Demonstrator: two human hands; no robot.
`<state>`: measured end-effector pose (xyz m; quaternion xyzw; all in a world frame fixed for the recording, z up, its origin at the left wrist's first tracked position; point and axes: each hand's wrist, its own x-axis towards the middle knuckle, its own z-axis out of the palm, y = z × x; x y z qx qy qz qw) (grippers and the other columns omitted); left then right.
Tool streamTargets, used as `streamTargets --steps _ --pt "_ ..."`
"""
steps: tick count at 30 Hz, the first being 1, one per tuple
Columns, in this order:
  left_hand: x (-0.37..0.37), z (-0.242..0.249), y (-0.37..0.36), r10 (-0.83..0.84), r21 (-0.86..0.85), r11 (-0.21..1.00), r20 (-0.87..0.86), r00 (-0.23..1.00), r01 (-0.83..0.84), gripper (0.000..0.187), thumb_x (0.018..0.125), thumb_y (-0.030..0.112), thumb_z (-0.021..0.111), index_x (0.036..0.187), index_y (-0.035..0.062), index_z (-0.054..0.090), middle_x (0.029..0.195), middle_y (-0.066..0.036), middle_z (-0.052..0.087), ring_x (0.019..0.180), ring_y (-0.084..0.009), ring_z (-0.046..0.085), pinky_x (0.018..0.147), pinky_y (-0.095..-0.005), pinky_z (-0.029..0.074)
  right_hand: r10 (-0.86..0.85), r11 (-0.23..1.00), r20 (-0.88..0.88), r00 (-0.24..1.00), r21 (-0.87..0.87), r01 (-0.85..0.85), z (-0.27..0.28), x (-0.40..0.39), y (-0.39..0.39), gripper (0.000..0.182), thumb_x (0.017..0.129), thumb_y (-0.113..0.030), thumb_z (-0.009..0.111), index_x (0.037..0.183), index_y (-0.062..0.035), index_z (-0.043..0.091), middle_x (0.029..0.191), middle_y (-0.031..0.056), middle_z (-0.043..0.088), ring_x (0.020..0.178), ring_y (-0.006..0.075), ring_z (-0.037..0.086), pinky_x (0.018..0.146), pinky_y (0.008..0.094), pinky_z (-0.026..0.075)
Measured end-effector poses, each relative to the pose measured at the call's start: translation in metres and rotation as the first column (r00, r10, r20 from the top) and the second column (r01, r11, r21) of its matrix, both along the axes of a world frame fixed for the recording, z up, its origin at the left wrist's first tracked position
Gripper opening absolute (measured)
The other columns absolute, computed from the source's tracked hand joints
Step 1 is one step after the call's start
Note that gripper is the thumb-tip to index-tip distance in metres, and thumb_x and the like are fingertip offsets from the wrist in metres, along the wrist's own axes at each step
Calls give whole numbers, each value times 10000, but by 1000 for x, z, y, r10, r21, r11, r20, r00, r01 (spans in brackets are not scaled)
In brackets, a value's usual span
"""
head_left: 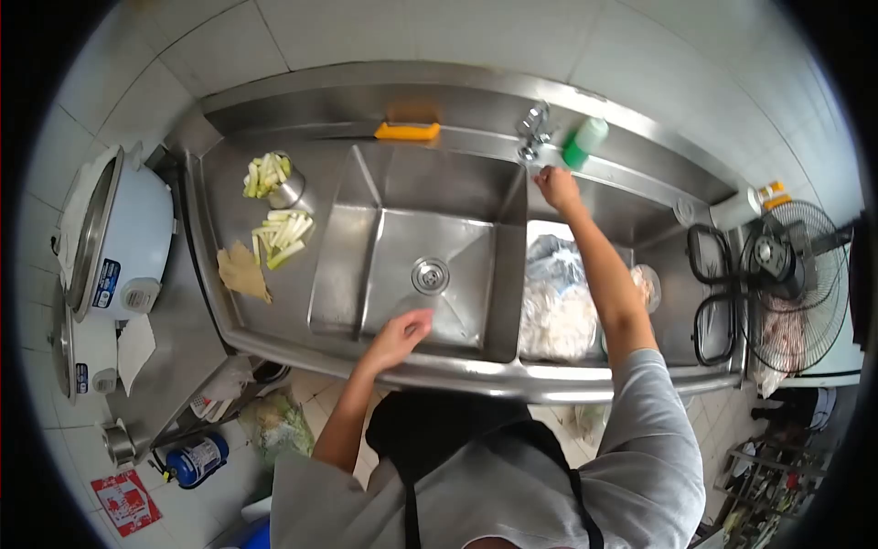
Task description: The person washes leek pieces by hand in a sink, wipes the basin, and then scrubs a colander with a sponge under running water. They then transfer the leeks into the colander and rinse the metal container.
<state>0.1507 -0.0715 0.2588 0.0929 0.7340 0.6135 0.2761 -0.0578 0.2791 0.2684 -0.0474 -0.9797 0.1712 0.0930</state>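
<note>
My left hand (401, 339) hovers over the front of the left sink basin (393, 265), fingers stretched out and holding nothing. Reaching across the right basin (622, 215), my right hand (558, 188) is closed just below the metal faucet (535, 133); whether anything is inside its fingers is hidden. A bottle of green liquid (585, 144) stands close behind that hand. Under my right forearm, the right basin holds a clear plastic bag (558, 311) with pale contents. The left basin shows its bare drain (430, 275).
On the left counter are cut green-white stalks (282, 236), a metal cup (291, 188) of more pieces, and a brown scrap (243, 272). A yellow-handled knife (407, 133) lies behind the basin. A fan (794, 274) stands right; a large cooker (128, 238) stands left.
</note>
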Motion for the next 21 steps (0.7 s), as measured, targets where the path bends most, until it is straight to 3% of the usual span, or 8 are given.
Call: streamTargets --steps 3,6,9,11,14,17,19,21 --pt "1 -21 -48 88 -26 996 61 994 -87 335 830 170 495 1115 0 450 1016 -86 535 946 -121 490 829 -241 373 -140 990 134 981 42 136 -31 -43 -29 330 657 -209 622 952 -91 534 1005 144 524 906 317 513 749 394 427" --pt "-2 -21 -72 166 -6 986 98 981 -166 299 826 152 495 1090 13 478 967 -83 550 907 -113 500 791 -246 395 -183 981 17 983 60 182 -49 -62 -35 239 673 -171 588 887 -69 551 925 152 556 844 331 534 711 409 434" --pt "-10 -14 -75 182 7 983 136 974 -184 300 826 149 495 1092 12 476 977 -89 547 913 -120 499 796 -249 395 -307 950 -44 951 -68 304 -60 -69 -26 130 704 -142 539 787 -44 560 805 166 577 759 349 550 656 427 433" --pt "-20 -12 -71 131 -5 991 151 980 -132 309 827 153 494 1100 11 467 986 -92 544 927 -124 496 810 -253 389 -208 978 -127 970 5 211 -68 -65 -19 110 721 -124 505 733 -33 566 719 185 569 701 369 547 620 440 426" --pt "-40 -12 -54 25 33 999 130 991 -29 315 828 155 493 1109 18 460 999 -98 542 927 -129 496 825 -245 374 -222 974 -230 947 -105 203 -61 -44 -11 95 715 -84 504 708 -6 556 735 193 562 693 354 546 605 413 424" --pt "-56 -6 -30 -88 3 996 116 989 88 314 831 159 485 1115 27 458 1018 -97 539 923 -126 496 826 -236 367 -215 953 -378 901 -281 110 -25 27 5 36 680 -54 532 675 -21 544 656 163 543 661 324 532 610 404 424" --pt "-61 0 -7 -68 -80 994 37 997 70 311 833 162 481 1115 33 461 1026 -85 542 915 -120 495 810 -230 370 -325 944 -387 863 -183 274 18 107 22 46 666 -55 568 695 -21 559 630 108 503 633 266 529 586 357 426" --pt "-63 5 13 -136 -109 985 -30 990 132 310 834 161 475 1114 29 462 1016 -75 552 917 -118 492 802 -235 372 -461 886 -376 804 -249 391 54 197 53 53 671 -63 584 701 -21 572 647 109 524 612 229 536 565 313 428"
